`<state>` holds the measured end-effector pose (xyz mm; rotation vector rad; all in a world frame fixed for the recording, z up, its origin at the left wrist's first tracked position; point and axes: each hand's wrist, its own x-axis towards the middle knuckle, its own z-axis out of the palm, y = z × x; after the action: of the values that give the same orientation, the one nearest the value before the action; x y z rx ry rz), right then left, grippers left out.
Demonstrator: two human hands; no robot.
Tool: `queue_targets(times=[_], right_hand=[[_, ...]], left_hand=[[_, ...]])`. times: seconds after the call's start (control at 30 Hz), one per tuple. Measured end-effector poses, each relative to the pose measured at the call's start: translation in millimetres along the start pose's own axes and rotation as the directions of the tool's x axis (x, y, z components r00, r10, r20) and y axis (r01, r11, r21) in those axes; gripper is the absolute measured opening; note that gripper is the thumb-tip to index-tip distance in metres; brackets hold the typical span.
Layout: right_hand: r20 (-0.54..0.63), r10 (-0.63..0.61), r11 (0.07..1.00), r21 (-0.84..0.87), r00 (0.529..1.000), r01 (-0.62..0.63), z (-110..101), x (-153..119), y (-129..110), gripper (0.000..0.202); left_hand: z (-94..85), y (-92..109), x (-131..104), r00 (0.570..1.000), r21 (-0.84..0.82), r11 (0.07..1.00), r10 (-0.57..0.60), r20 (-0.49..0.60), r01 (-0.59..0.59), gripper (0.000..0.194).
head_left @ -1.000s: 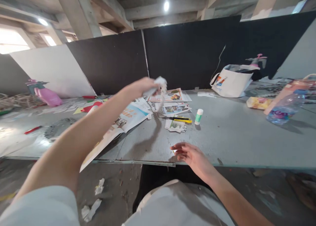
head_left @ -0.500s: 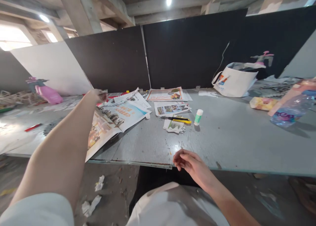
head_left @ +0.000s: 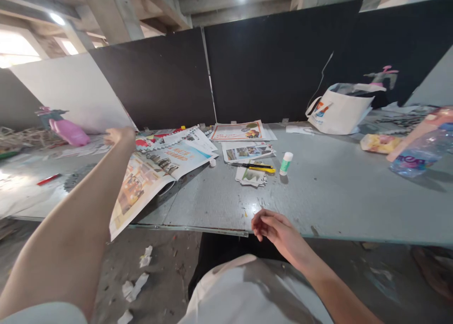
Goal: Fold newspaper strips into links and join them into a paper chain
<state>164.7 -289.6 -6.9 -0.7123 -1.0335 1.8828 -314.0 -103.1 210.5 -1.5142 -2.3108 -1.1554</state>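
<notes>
My left hand [head_left: 118, 136] reaches out over the far left part of the table, beside an open printed magazine [head_left: 180, 159]; its fingers are small and blurred, and whether they hold anything does not show. Near the front edge, my right hand [head_left: 272, 225] hovers with loosely curled fingers and nothing between them. Beyond it lie paper cutouts [head_left: 249, 176] with a yellow cutter [head_left: 264, 168] and a black pen-like tool on top. A green and white glue stick [head_left: 286, 163] stands to their right, and a small white cap [head_left: 213, 163] sits by the magazine.
Printed sheets [head_left: 244, 131] lie near the black partition [head_left: 269, 69]. On the right are a white bag [head_left: 339, 110], a yellow packet [head_left: 380, 143] and a clear bottle [head_left: 421, 154]. A pink spray bottle [head_left: 71, 131] and red pen [head_left: 48, 179] are on the left.
My left hand has moved left, away from the magazine's top edge. The magazine's lower left page now hangs further over the front edge. My right hand has barely moved.
</notes>
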Motion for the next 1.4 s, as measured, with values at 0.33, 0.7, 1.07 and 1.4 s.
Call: queue_targets(times=[0.33, 0.7, 1.07, 1.4], right_hand=[[-0.038, -0.03, 0.995, -0.098, 0.999, 0.026, -5, -4, -11, 0.031], [-0.02, -0.531, 0.737, -0.505, 0.847, 0.45, -36, 42, -129, 0.025], [0.017, -0.832, 0.415, -0.644, 0.554, 0.643, -52, 97, -192, 0.034], [0.097, -0.781, 0.408, -0.667, 0.616, 0.623, -49, 117, -164, 0.044]], left_hand=[[65.5, 109, -51, 0.987, 0.002, 0.994, 0.106, 0.118, -0.107, 0.051], [109.0, 166, -125, 0.821, 0.0, 0.854, 0.5, 0.275, -0.52, 0.062], [160.1, 74, -112, 0.69, 0.334, 0.822, 0.096, 0.717, -0.462, 0.057], [178.2, 85, -135, 0.737, 0.142, 0.903, 0.232, 0.634, -0.406, 0.03]])
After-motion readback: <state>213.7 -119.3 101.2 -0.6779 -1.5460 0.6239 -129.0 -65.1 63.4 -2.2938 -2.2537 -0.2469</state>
